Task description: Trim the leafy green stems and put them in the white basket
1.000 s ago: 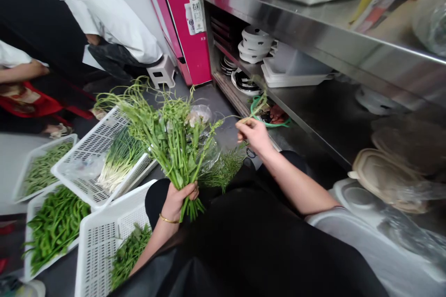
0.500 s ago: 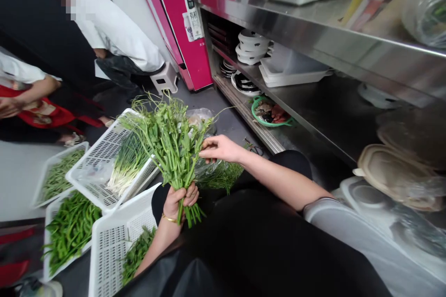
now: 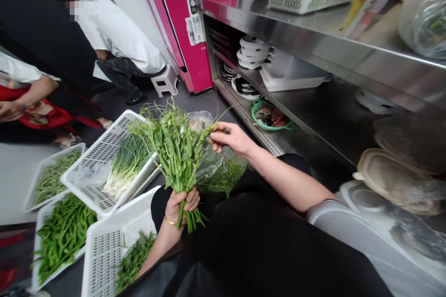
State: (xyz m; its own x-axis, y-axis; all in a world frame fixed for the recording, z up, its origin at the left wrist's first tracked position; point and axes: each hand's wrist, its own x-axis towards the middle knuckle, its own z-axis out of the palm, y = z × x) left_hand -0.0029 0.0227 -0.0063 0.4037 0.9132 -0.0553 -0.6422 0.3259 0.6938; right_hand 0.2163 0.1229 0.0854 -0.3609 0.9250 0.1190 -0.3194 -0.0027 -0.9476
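Note:
My left hand [image 3: 181, 203] is closed round the stems of a bunch of leafy green shoots [image 3: 173, 148], held upright over my lap. My right hand [image 3: 229, 138] reaches in from the right and pinches a tip at the top right of the bunch. A clear plastic bag of fine green herbs [image 3: 219, 174] lies just behind the bunch, under my right forearm.
White perforated baskets on the floor at left hold scallions [image 3: 126, 167], green beans [image 3: 61, 234] and leafy greens [image 3: 134, 257]. A steel counter [image 3: 313, 37] with a shelf of dishes runs along the right. Two other people sit at the back left by a pink machine [image 3: 195, 18].
My right hand came back from the right, where it held a plucked piece out to the side, and now pinches the top of the bunch. The left hand keeps its grip.

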